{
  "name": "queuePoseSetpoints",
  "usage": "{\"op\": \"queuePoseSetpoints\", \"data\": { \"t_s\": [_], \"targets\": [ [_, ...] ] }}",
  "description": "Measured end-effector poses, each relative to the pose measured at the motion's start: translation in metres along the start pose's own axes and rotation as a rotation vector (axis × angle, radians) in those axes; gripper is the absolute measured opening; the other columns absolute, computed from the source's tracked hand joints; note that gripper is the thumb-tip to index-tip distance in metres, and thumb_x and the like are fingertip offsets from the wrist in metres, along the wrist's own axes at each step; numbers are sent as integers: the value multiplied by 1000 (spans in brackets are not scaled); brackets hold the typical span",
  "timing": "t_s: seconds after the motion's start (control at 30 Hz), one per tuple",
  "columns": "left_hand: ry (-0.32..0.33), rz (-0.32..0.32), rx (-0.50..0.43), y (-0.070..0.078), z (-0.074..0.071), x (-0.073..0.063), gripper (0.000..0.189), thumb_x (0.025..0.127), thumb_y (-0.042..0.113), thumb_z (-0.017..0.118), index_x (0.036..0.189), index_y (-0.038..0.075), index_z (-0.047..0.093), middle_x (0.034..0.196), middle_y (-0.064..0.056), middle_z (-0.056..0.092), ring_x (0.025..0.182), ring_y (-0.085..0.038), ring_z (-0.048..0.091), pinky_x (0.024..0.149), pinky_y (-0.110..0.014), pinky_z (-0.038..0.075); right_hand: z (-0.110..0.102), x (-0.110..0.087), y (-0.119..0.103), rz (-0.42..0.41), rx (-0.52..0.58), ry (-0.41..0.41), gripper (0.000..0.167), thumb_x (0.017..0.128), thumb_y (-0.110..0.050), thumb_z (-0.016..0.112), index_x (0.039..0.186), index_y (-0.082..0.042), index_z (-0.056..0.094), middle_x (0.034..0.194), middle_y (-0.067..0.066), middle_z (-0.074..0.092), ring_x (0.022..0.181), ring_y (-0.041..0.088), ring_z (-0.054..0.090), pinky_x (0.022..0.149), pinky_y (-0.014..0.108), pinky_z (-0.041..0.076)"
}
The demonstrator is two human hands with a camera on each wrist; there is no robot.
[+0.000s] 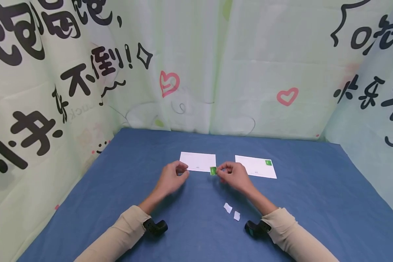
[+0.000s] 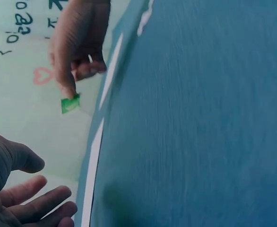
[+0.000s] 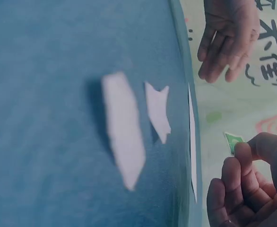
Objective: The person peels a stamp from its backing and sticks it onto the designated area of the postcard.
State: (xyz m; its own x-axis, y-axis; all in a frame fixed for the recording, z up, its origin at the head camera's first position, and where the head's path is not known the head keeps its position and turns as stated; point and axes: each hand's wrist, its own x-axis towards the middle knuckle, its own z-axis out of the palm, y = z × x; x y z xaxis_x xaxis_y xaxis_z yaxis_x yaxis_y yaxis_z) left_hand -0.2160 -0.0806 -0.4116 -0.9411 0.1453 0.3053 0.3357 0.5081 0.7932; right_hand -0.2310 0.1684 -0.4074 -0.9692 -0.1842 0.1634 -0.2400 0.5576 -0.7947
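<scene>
A small green stamp is pinched between the thumb and forefinger of my right hand. In the head view it overlaps the lower right corner of the left white envelope. My left hand is by that envelope's left end, thumb and fingers apart with nothing between them. The left wrist view shows its fingers loosely spread. Right of my right hand lies a second white envelope, bearing a green stamp in its upper right corner.
Two white paper scraps, one upper and one lower, lie on the blue tablecloth between my forearms. Pale curtains with black writing and pink hearts stand around the table's back and sides.
</scene>
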Motion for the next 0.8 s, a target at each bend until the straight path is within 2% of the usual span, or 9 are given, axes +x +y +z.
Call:
{"op": "queuePoseSetpoints", "data": {
  "t_s": [0.2, 0.33, 0.43, 0.57, 0.63, 0.8],
  "targets": [
    [15, -13, 68, -5, 0, 11, 23, 91, 7, 66, 110, -5, 70, 105, -21, 74, 103, -36, 70, 93, -51, 52, 1, 12, 2, 124, 67, 5, 17, 94, -12, 68, 99, 3, 73, 64, 2, 67, 58, 9, 61, 58, 23, 48],
    [14, -52, 138, -7, 2, 19, 27, 92, 11, 67, 114, -3, 68, 114, -22, 72, 109, -38, 67, 94, -51, 51, 3, 19, 3, 184, 113, -4, 20, 94, -14, 67, 101, 4, 73, 66, 1, 67, 59, 9, 59, 58, 24, 48],
    [13, -70, 191, -9, 3, 25, 29, 93, 13, 67, 117, -2, 68, 114, -21, 71, 104, -37, 67, 91, -50, 52, 5, 23, 4, 211, 117, -7, 20, 95, -15, 66, 101, 4, 73, 66, 0, 66, 60, 9, 59, 57, 25, 46],
    [6, -83, 232, -12, 3, 31, 33, 93, 15, 67, 120, -2, 66, 98, -19, 70, 85, -31, 62, 81, -46, 50, 8, 29, 5, 237, 104, 2, 19, 94, -16, 65, 97, 2, 73, 64, -2, 64, 60, 9, 58, 56, 24, 44],
    [-5, -92, 242, -13, 3, 34, 34, 92, 15, 67, 121, -3, 65, 94, -18, 68, 81, -29, 60, 79, -46, 50, 9, 32, 7, 250, 98, 11, 18, 94, -15, 65, 95, 1, 73, 63, -3, 63, 59, 9, 57, 55, 24, 42],
    [-18, -102, 261, -17, 4, 38, 34, 93, 14, 67, 121, -5, 65, 102, -21, 69, 88, -31, 63, 87, -49, 52, 9, 39, 10, 254, 102, 17, 18, 92, -14, 66, 93, 2, 73, 63, -4, 63, 58, 8, 56, 53, 23, 40]
  ]
}}
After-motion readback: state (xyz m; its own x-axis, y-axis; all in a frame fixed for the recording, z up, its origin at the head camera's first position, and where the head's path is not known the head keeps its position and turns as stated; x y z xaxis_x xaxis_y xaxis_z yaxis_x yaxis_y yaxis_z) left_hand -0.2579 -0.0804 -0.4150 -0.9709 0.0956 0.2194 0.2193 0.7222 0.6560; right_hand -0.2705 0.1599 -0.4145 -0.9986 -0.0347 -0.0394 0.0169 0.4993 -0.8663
